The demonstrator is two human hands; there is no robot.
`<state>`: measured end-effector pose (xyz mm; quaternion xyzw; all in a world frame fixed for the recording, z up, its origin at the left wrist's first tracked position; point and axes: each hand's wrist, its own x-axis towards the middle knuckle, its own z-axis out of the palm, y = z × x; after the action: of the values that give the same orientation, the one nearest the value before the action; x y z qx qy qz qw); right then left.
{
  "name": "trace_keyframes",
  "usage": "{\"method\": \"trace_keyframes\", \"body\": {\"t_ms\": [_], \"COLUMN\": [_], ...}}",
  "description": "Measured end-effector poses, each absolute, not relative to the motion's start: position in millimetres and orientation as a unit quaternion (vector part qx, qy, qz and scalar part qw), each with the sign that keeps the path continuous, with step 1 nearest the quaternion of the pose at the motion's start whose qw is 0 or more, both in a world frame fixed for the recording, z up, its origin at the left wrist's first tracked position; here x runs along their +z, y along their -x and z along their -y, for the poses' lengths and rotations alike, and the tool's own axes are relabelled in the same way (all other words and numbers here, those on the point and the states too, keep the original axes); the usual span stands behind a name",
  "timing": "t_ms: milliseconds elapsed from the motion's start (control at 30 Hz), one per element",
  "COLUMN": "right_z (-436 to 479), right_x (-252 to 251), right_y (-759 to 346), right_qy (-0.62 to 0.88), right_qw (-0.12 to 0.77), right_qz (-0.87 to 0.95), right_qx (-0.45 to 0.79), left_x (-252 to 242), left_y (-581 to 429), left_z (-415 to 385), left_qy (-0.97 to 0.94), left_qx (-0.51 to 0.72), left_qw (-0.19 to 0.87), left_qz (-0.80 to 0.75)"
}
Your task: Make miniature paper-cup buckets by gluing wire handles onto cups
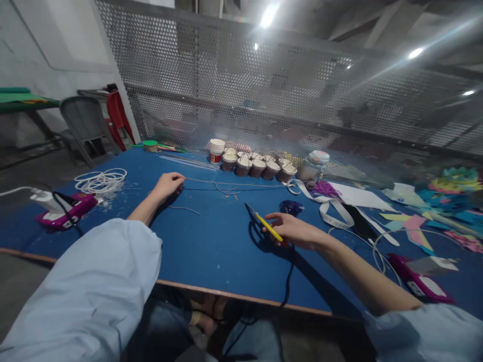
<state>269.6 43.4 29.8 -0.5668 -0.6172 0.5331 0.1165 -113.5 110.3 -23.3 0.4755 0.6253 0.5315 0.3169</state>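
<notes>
My left hand (169, 184) rests on the blue table (211, 256), fingers closed on the end of a thin grey wire (234, 185) that runs right towards the cups. My right hand (294, 230) grips a black and yellow tool (264, 221) whose tip points up-left and whose black cord (287, 281) drops over the table's front edge. A short loose piece of wire (184, 208) lies between my hands. A small dark purple object (291, 206) sits just beyond my right hand.
A row of paper cups (256, 165) and a white jar (315, 166) stand at the back by a perforated metal screen. White wire coils (101, 180) and a magenta device (68, 210) lie left. A measuring tape (332, 211), coloured paper pieces (445, 201) and another magenta device (418, 281) lie right.
</notes>
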Motion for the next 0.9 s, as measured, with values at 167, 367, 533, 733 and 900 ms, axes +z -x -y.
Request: {"method": "trace_keyframes", "body": {"t_ms": [167, 367, 533, 733, 900], "right_z": [-26, -49, -71, -78, -78], "right_x": [22, 11, 7, -9, -19], "right_y": [-265, -238, -229, -246, -249], "right_qy": [0.511, 0.405, 0.348, 0.341, 0.346], "right_qw": [0.252, 0.329, 0.350, 0.367, 0.368], "right_qz": [0.513, 0.418, 0.378, 0.366, 0.360], "right_qx": [0.642, 0.743, 0.783, 0.784, 0.784], "left_x": [-19, -17, -18, -26, -25], "left_y": [111, 112, 113, 114, 125], "left_z": [-109, -108, -107, -114, -116], "left_qy": [-0.481, -0.485, -0.489, -0.492, -0.503], "left_qx": [0.550, 0.560, 0.552, 0.524, 0.506], "left_qw": [0.311, 0.284, 0.252, 0.161, 0.064], "left_qz": [-0.607, -0.609, -0.626, -0.677, -0.697]}}
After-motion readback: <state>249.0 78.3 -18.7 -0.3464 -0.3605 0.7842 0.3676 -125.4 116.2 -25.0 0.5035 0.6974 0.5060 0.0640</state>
